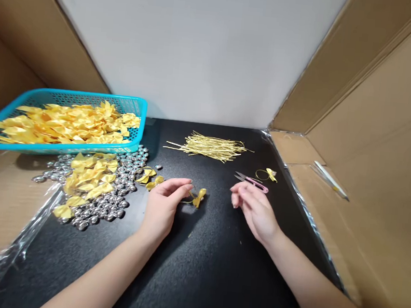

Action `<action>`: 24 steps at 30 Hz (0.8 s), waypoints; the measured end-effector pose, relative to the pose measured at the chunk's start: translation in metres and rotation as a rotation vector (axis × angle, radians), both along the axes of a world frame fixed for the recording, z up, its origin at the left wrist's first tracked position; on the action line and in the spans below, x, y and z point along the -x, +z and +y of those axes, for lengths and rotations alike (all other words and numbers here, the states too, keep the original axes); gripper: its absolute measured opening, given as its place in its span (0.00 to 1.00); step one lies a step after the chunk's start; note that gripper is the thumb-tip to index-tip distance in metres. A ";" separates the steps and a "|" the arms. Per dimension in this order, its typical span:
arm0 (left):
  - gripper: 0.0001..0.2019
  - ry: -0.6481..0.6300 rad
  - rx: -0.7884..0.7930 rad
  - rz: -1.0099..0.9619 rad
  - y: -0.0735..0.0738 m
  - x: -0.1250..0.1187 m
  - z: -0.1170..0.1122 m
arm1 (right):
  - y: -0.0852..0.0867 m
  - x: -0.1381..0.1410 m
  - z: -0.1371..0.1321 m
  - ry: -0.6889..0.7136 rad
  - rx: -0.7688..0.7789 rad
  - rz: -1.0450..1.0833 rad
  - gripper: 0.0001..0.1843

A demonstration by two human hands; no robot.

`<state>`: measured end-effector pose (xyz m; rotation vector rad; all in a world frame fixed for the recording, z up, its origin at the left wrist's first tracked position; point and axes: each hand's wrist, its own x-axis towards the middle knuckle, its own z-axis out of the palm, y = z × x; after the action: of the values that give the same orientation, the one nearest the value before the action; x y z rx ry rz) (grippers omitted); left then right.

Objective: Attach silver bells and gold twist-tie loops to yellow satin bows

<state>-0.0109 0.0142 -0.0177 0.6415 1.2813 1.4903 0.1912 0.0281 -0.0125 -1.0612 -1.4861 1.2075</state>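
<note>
My left hand (pixel 166 203) rests on the black mat (pixel 195 264), its fingers pinched on a small yellow ribbon bow (pixel 199 198) with a thin gold tie. My right hand (pixel 253 206) hovers a little to the right, fingers loosely curled, nothing visible in them. Just beyond its fingertips lie pink-handled snips (pixel 252 180). A finished bow on a gold loop (pixel 267 174) lies past the snips.
A bundle of gold wire ties (pixel 211 146) lies at the back of the mat. To the left is a heap of silver beads (pixel 115 189) with yellow bows (pixel 90 174) on top. A teal basket (pixel 66 123) holds several more bows. Cardboard walls stand on both sides.
</note>
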 end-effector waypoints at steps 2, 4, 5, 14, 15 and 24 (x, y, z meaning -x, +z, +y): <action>0.11 -0.019 0.000 -0.023 0.000 0.000 0.001 | -0.004 0.002 -0.001 0.026 -0.051 -0.098 0.08; 0.11 -0.040 0.009 -0.054 0.002 0.000 0.003 | -0.008 0.006 -0.004 0.039 -0.138 -0.201 0.03; 0.11 -0.052 0.017 -0.070 0.003 0.000 0.005 | -0.010 0.008 -0.006 0.047 -0.190 -0.247 0.02; 0.14 -0.162 0.068 -0.169 0.001 0.015 0.020 | -0.016 0.055 -0.022 0.345 -0.844 -0.987 0.15; 0.14 -0.180 0.071 -0.175 0.000 0.018 0.021 | -0.016 0.062 -0.021 0.345 -0.818 -1.028 0.15; 0.12 -0.315 0.092 -0.244 0.001 0.028 0.038 | -0.021 0.073 -0.014 0.274 -0.703 -1.046 0.05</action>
<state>-0.0388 0.0526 -0.0166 0.5533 1.0037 1.2028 0.1181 0.0143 -0.0335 -1.0222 -2.6452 0.1218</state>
